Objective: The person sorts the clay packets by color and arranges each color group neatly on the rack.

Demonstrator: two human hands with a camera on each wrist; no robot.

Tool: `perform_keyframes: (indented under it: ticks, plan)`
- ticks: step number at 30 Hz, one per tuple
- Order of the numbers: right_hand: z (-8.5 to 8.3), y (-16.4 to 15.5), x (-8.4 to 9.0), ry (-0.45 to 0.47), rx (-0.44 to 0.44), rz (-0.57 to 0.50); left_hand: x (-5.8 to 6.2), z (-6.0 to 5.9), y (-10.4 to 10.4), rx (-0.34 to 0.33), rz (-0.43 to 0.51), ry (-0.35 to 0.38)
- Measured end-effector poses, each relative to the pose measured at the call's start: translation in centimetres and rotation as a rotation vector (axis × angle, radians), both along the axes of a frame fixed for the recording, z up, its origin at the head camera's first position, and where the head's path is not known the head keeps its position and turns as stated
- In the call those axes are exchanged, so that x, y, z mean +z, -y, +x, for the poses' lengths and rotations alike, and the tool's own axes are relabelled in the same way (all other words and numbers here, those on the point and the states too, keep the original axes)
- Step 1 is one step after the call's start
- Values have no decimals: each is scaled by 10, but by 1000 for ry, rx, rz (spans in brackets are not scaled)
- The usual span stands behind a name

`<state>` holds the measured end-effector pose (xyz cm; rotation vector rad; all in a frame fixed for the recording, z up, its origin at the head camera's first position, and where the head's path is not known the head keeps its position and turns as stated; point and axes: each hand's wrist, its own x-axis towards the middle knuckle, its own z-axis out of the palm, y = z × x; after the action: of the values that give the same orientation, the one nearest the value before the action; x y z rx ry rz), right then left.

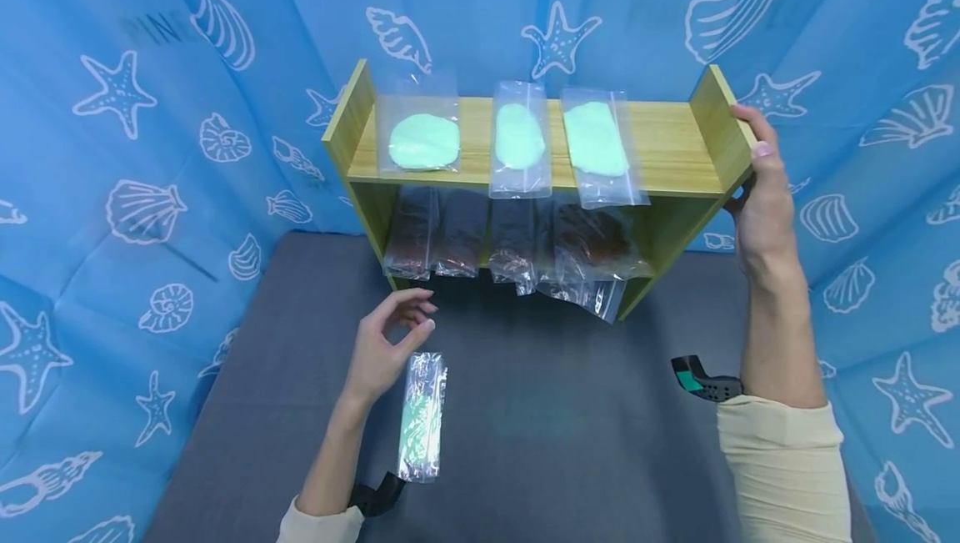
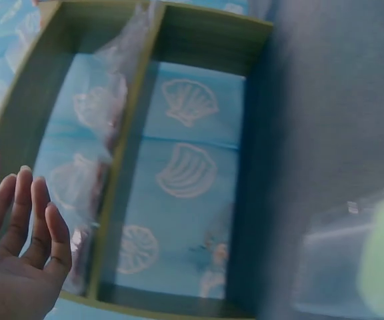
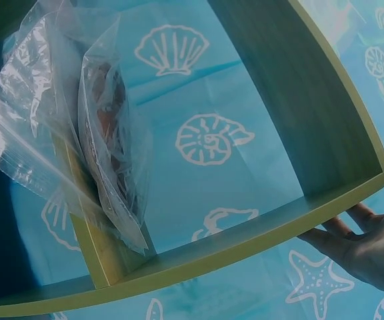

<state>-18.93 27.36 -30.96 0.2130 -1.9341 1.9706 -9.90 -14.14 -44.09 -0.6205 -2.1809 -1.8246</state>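
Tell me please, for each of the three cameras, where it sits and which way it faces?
Head: on the person's head, facing forward and down at the wooden shelf; both forearms, left hand and right hand show.
Left wrist: on the left wrist, facing the shelf's open front; left-hand fingers show.
Right wrist: on the right wrist, close to the shelf's end panel; right-hand fingers show.
Shared: all show the shelf and the clear bags of brown contents.
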Motion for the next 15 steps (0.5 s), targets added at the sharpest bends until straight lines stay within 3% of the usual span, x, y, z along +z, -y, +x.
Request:
perform_keyframes:
  ticks: [6,15]
  plan:
    - [1,0,-1,-9,14,-6,1,17,3,10,-40,80]
    - [1,0,-1,-20,14,-8,-25,28,10,24,-68,131]
